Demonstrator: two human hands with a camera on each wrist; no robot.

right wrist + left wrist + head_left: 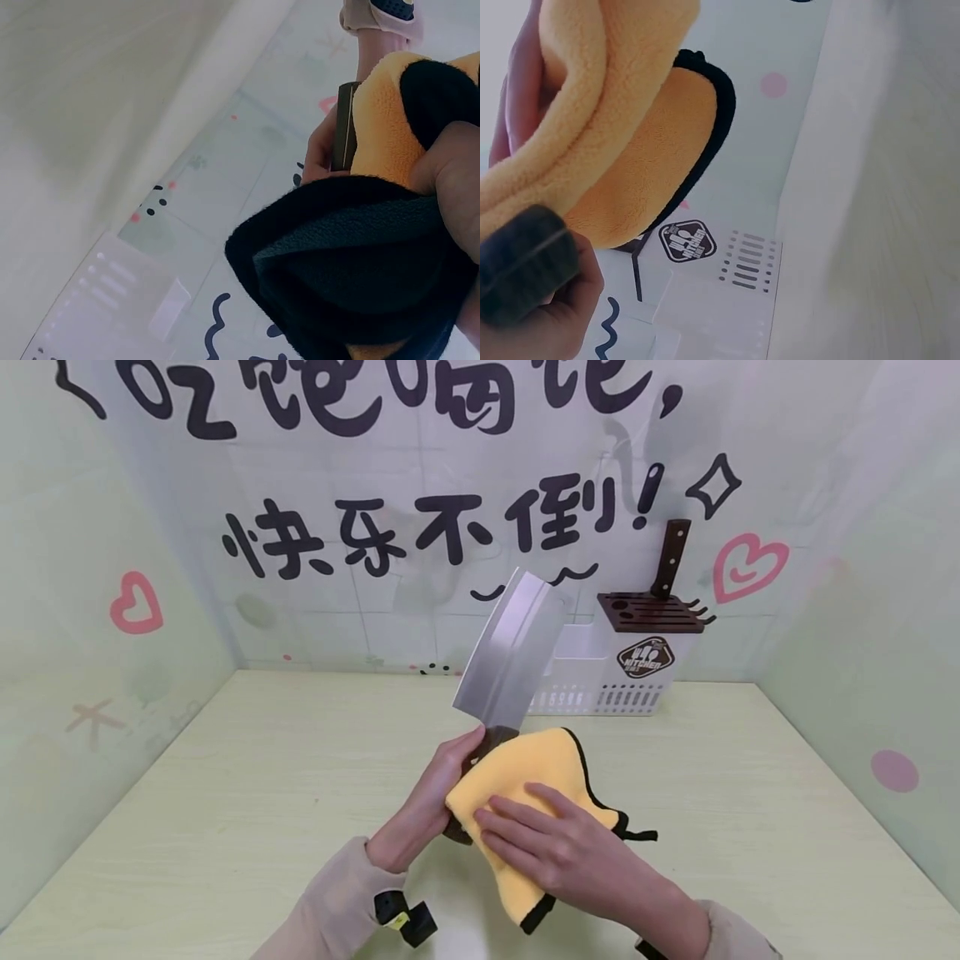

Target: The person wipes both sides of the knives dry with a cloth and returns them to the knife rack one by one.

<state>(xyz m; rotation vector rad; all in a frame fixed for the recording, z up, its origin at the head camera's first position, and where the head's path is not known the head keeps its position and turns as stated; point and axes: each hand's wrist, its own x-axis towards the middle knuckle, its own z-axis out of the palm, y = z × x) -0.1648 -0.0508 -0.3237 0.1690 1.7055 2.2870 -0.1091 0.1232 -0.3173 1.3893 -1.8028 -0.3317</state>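
Observation:
A cleaver (pixel 504 652) with a broad shiny blade points up and away over the table, tilted slightly right. My left hand (pixel 431 789) grips its dark handle (pixel 529 262). A yellow cloth (pixel 536 764) with black edging is draped over the handle and hides part of it. My right hand (pixel 562 852) holds the cloth against the handle, fingers lying across its yellow face. In the right wrist view, the right thumb (pixel 454 180) presses the cloth from the near side, and the cloth's dark underside hangs below. The left fingertips are partly hidden by the cloth.
A white knife holder (pixel 637 689) with a brown slotted top stands at the back right against the wall. A brown-handled knife (pixel 671 556) stands in it. Printed walls enclose the pale wooden table (pixel 262 777) on the left, back and right.

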